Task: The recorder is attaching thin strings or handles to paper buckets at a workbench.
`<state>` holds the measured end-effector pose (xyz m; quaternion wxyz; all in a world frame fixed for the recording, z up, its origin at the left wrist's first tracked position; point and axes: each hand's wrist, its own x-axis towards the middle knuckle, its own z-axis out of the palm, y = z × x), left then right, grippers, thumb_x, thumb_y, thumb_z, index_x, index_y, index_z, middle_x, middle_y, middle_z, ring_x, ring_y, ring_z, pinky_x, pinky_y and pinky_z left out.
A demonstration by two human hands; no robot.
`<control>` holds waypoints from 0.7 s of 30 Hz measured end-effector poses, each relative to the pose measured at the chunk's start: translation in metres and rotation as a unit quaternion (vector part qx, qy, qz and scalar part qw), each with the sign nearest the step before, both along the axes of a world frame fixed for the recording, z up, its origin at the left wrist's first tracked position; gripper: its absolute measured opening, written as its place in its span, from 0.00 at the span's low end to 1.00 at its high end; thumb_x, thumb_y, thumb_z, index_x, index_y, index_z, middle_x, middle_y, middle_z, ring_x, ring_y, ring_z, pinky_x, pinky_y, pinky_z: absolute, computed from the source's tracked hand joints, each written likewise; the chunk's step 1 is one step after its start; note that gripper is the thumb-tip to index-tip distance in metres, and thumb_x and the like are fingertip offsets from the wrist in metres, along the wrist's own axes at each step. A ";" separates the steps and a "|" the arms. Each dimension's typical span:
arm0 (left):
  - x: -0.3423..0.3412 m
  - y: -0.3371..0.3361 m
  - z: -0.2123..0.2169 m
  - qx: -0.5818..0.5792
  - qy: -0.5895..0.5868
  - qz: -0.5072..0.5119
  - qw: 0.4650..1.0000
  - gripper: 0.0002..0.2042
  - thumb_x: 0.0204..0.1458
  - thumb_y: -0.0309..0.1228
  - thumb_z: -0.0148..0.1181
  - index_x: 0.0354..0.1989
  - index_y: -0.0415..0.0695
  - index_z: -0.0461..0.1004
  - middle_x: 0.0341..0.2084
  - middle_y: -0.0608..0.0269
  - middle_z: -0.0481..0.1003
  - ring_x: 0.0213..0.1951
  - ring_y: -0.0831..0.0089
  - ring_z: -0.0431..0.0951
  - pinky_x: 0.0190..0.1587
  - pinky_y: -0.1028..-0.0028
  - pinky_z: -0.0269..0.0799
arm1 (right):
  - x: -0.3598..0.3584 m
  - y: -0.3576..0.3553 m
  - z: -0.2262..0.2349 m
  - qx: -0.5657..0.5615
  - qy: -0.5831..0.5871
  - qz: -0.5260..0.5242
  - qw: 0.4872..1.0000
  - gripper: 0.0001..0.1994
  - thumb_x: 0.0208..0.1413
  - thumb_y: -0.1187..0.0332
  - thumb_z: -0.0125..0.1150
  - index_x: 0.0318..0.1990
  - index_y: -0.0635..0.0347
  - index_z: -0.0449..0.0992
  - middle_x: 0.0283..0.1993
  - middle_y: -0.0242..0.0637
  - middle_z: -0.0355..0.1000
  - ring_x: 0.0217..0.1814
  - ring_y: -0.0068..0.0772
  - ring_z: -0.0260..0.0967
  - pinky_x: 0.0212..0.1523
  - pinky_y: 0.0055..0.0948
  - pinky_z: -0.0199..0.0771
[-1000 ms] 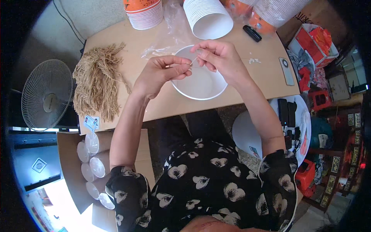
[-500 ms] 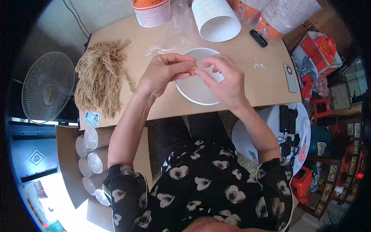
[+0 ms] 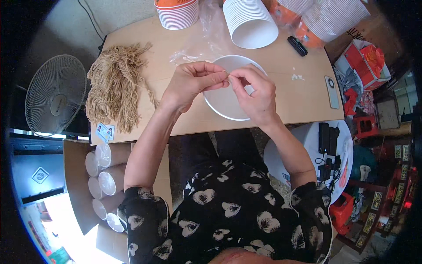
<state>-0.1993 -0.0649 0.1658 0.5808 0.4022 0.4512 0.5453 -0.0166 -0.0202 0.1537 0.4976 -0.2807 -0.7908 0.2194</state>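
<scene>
Above a white paper tub (image 3: 228,105) on the table, my two hands meet with their fingertips pinched together. My left hand (image 3: 193,83) closes thumb and index finger at the meeting point. Opposite it, my right hand (image 3: 257,92) pinches at the same spot, thumb against fingers. Whatever lies between the fingertips is too small and covered to name. To the left rests a heap of tan twisted cords (image 3: 115,88), with one strand trailing toward my left wrist.
White paper tubs (image 3: 255,33) lie nested at the back, beside more stacks (image 3: 177,15) and clear plastic wrap (image 3: 209,26). A black clip-like object (image 3: 297,46), white scraps (image 3: 297,77) and a phone-like device (image 3: 332,92) lie right. A carton (image 3: 79,185) holds wrapped cups; a fan (image 3: 57,99) stands left.
My right hand's fingers have closed in to meet the left fingertips, where they were slightly apart before. The whole view has shifted a little.
</scene>
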 end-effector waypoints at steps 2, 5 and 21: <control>-0.001 0.000 -0.001 0.001 -0.006 -0.003 1.000 0.10 0.54 0.23 0.66 0.42 0.31 0.78 0.34 0.54 0.80 0.38 0.69 0.83 0.44 0.77 0.81 | 0.000 0.000 0.000 -0.005 0.003 0.004 1.000 0.04 0.51 0.76 0.67 0.32 0.61 0.78 0.30 0.34 0.75 0.26 0.29 0.74 0.26 0.26 0.72; -0.001 0.001 -0.001 0.002 -0.003 -0.002 1.000 0.10 0.54 0.22 0.66 0.42 0.31 0.78 0.35 0.53 0.80 0.38 0.68 0.83 0.46 0.76 0.81 | 0.001 0.001 -0.001 -0.016 0.014 0.012 1.000 0.04 0.50 0.77 0.67 0.32 0.61 0.78 0.30 0.34 0.75 0.27 0.28 0.74 0.26 0.25 0.72; 0.007 0.000 -0.002 0.071 0.136 0.038 0.988 0.07 0.52 0.21 0.63 0.38 0.29 0.78 0.31 0.55 0.81 0.36 0.73 0.83 0.42 0.77 0.80 | 0.009 0.017 0.008 -0.287 -0.006 0.124 0.950 0.04 0.56 0.76 0.63 0.36 0.69 0.80 0.30 0.30 0.77 0.31 0.14 0.70 0.32 0.19 0.72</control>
